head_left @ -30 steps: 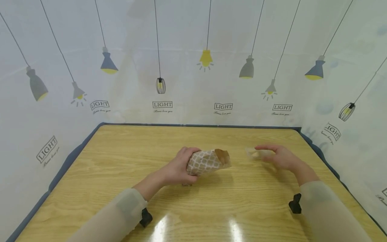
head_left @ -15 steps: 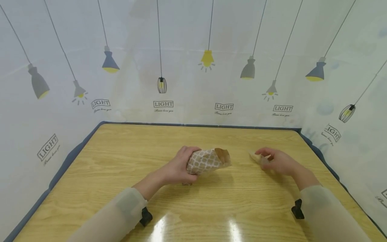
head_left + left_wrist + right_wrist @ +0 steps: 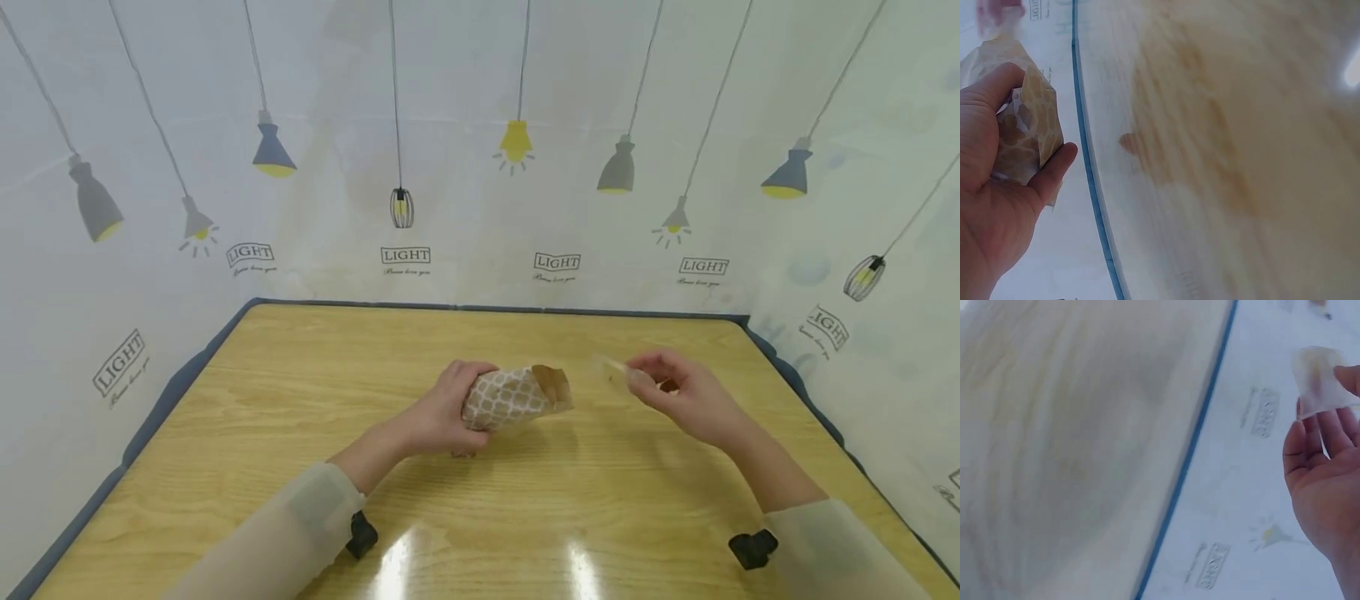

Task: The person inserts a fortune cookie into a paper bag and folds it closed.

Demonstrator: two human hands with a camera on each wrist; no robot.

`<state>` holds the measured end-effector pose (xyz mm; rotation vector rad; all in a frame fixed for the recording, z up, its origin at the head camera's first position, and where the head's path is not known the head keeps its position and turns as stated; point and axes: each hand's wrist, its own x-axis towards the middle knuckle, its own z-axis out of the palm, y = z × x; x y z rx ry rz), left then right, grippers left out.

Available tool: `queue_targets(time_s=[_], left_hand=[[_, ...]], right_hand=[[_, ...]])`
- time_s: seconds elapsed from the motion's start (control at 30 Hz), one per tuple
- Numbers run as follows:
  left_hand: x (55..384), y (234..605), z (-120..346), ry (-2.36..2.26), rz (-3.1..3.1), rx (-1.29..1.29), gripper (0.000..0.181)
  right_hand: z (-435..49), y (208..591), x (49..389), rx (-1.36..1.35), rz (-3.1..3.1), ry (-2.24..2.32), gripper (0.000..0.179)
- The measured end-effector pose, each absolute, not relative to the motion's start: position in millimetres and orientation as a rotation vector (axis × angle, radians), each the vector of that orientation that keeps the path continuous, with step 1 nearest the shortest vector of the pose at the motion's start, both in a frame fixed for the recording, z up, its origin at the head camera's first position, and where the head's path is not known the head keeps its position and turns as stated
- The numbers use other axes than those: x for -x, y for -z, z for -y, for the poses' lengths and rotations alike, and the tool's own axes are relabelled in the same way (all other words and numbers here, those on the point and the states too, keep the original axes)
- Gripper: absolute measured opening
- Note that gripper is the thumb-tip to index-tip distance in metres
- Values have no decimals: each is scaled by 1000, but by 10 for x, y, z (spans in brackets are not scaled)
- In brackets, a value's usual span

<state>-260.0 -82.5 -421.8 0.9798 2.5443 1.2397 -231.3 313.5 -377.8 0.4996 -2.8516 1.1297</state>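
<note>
In the head view my left hand (image 3: 450, 412) grips a brown paper bag (image 3: 510, 400) with a white lattice pattern. The bag lies on its side with its brown-lined mouth toward the right. The left wrist view has my thumb and fingers around the crumpled bag (image 3: 1025, 131). To the right of the bag's mouth, apart from it, my right hand (image 3: 690, 396) pinches a small, thin, translucent whitish packet (image 3: 613, 372). The right wrist view shows the packet (image 3: 1315, 381) between thumb and fingers; whether it holds anything is hard to tell.
The hands are over a glossy wood-grain table (image 3: 480, 517) with a dark blue edge strip. White curtains (image 3: 465, 183) printed with lamps and "LIGHT" stand behind it and at both sides. A black wrist mount (image 3: 753, 548) hangs below the right sleeve.
My right hand has turned and lifted slightly, its fingers closing into a pinch, and the packet now points left toward the bag. My left hand and the bag stay almost still.
</note>
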Motion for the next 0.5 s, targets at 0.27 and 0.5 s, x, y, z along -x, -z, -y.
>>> queue_targets(time_s=[0.27, 0.5], left_hand=[[2611, 4212, 805, -1241, -2540, -999, 91], [2558, 4171, 740, -1217, -2536, -1031, 89]], right_hand=[[-2727, 3522, 2128, -670, 2726, -1095, 25], [-2464, 3572, 2188, -790, 2742, -1049, 22]])
